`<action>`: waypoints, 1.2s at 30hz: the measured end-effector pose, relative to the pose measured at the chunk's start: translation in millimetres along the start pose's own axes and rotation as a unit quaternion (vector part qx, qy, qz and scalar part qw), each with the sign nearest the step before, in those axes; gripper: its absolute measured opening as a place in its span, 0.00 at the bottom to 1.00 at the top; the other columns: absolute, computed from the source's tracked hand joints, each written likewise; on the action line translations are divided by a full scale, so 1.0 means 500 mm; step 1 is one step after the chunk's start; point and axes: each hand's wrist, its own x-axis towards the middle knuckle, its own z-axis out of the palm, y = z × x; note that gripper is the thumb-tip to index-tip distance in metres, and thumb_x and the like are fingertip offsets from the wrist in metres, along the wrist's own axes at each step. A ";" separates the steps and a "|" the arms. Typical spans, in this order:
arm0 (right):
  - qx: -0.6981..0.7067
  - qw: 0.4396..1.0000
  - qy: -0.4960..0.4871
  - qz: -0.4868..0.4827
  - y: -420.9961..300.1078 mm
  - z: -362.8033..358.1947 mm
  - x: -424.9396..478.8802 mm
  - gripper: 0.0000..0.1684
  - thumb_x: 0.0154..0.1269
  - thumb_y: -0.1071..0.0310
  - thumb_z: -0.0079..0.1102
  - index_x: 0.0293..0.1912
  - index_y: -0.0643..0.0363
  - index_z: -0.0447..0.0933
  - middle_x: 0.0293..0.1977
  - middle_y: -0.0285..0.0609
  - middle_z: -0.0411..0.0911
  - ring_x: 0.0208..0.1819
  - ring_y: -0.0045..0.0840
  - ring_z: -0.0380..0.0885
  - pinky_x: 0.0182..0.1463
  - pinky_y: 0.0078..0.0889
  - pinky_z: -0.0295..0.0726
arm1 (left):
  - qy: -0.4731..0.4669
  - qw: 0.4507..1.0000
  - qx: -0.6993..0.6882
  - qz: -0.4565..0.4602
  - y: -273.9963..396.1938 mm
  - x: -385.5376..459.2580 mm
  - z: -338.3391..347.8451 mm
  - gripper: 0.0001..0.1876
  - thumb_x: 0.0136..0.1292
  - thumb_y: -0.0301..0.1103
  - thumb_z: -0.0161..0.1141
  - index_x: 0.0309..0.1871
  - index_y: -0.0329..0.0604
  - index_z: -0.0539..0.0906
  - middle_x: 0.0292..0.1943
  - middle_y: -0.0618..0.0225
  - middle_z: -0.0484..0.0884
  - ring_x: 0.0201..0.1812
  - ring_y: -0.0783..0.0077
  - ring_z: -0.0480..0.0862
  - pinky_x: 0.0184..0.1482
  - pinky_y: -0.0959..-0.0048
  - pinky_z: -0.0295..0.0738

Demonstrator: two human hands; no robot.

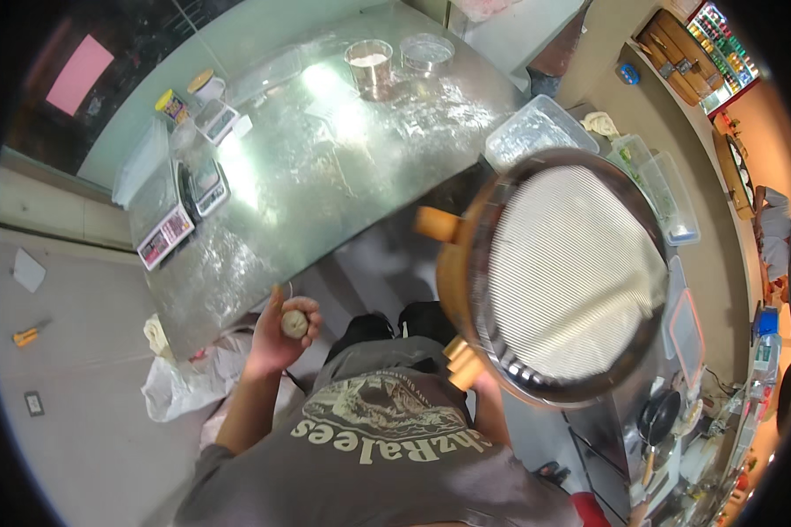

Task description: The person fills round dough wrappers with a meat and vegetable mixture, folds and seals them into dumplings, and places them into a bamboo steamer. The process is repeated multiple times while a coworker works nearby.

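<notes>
My left hand (pixel 289 332) is just off the near edge of the steel worktable (pixel 303 224), palm up with the thumb raised. Its fingers curl around a small round ball of dough (pixel 294 324), which has a gathered-looking centre. To my right a large round steamer basket (pixel 567 277) looms close to the camera, with wooden sides, a shiny metal band and a white ribbed mesh liner. Blocky wooden handles (pixel 465 363) jut from its side. Only a bit of my right hand (pixel 484 385) shows beside these handles; the basket hides its fingers and grip.
Flour streaks the worktable. On it stand a digital scale (pixel 166 237), a smaller scale (pixel 209 191), a metal pot of white powder (pixel 369 59) and a round tin (pixel 427 53). Plastic tubs (pixel 540 132) line the right counter. A white bag (pixel 184 388) sits below the table's left end.
</notes>
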 end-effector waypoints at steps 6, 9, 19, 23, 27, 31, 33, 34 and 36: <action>-0.171 0.967 -0.171 0.081 -0.145 0.131 0.237 0.11 0.60 0.76 0.56 0.32 0.51 0.64 0.15 0.25 0.57 0.13 0.10 0.55 0.15 0.16 0.51 | -0.016 0.993 -0.051 0.109 0.041 -0.004 -0.127 0.37 0.67 0.64 0.36 0.42 0.31 0.78 0.33 0.54 0.80 0.30 0.61 0.81 0.26 0.70 0.78; 0.004 0.960 -0.268 0.080 -0.072 0.108 0.446 0.15 0.60 0.79 0.53 0.30 0.50 0.58 0.15 0.25 0.53 0.12 0.10 0.52 0.14 0.18 0.48 | 0.009 0.993 -0.081 0.086 0.063 0.015 -0.114 0.39 0.66 0.66 0.35 0.43 0.31 0.79 0.35 0.52 0.81 0.31 0.61 0.80 0.26 0.69 0.79; -0.086 0.936 -0.315 0.134 -0.234 0.109 0.810 0.06 0.60 0.70 0.56 0.33 0.53 0.67 0.17 0.31 0.61 0.12 0.15 0.56 0.12 0.20 0.53 | 0.027 0.987 -0.142 0.077 0.129 0.208 0.101 0.32 0.64 0.63 0.48 0.43 0.37 0.77 0.36 0.61 0.77 0.32 0.68 0.74 0.31 0.74 0.72; -0.224 0.953 -0.201 0.041 -0.296 0.117 0.892 0.06 0.63 0.63 0.52 0.36 0.54 0.71 0.22 0.35 0.67 0.20 0.20 0.65 0.22 0.25 0.64 | -0.041 0.984 -0.166 0.045 0.165 0.342 0.215 0.35 0.64 0.65 0.44 0.44 0.35 0.78 0.44 0.53 0.77 0.39 0.60 0.77 0.38 0.67 0.73; -0.693 0.603 -0.394 -0.009 -0.661 0.086 0.734 0.19 0.66 0.52 0.48 0.46 0.57 0.76 0.37 0.40 0.78 0.35 0.27 0.76 0.41 0.35 0.75 | -0.001 0.994 -0.110 0.023 0.245 0.459 0.368 0.33 0.61 0.67 0.48 0.38 0.40 0.79 0.29 0.64 0.79 0.26 0.72 0.72 0.24 0.77 0.66; -0.573 0.777 -0.134 -0.224 -1.187 -0.089 0.482 0.27 0.65 0.50 0.54 0.55 0.59 0.72 0.45 0.44 0.78 0.44 0.30 0.78 0.48 0.33 0.77 | -0.096 0.986 -0.134 -0.001 0.240 0.624 0.404 0.36 0.60 0.70 0.45 0.42 0.40 0.80 0.35 0.62 0.79 0.28 0.70 0.74 0.28 0.76 0.70; -0.458 0.778 0.157 -0.400 -1.417 -0.106 0.383 0.19 0.58 0.59 0.61 0.46 0.59 0.76 0.40 0.44 0.79 0.43 0.29 0.78 0.47 0.32 0.76 | -0.132 0.983 -0.128 0.009 0.266 0.644 0.463 0.37 0.59 0.71 0.45 0.44 0.40 0.79 0.37 0.61 0.79 0.30 0.69 0.76 0.30 0.75 0.72; -0.523 0.574 0.345 -0.528 -1.510 -0.094 0.338 0.17 0.59 0.60 0.60 0.46 0.59 0.77 0.38 0.46 0.80 0.41 0.31 0.80 0.45 0.31 0.77 | -0.167 0.977 -0.130 0.006 0.268 0.647 0.453 0.37 0.60 0.71 0.44 0.46 0.41 0.79 0.40 0.60 0.80 0.34 0.67 0.78 0.33 0.73 0.73; -0.460 0.352 0.621 -0.528 -1.640 -0.165 0.245 0.24 0.62 0.51 0.55 0.47 0.63 0.76 0.40 0.52 0.80 0.44 0.42 0.79 0.47 0.37 0.77 | -0.195 0.970 -0.143 -0.022 0.266 0.676 0.463 0.37 0.59 0.71 0.45 0.47 0.41 0.79 0.42 0.61 0.80 0.36 0.67 0.78 0.35 0.73 0.74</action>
